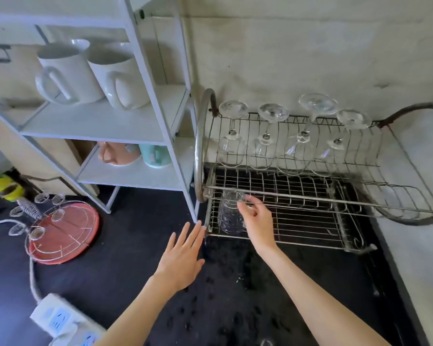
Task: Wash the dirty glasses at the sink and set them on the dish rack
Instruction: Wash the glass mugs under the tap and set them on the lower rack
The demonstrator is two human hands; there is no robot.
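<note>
right hand (254,221) is pinching the top edge of a textured tumbler (231,213) with its fingertips; the glass stands on the lower tier of the wire dish rack (310,221), at the left end. left hand (183,257) is flat and spread, holding nothing, hovering over the black counter (110,270) just left of the rack's corner. water drops are all over the counter. four wine glasses (268,136) hang upside down on the upper tier. white shelf unit (135,121) with mugs sits to the left, plain wall behind. can't tell if the tumbler's upright or inverted, the top rail and fingers cover that end
</note>
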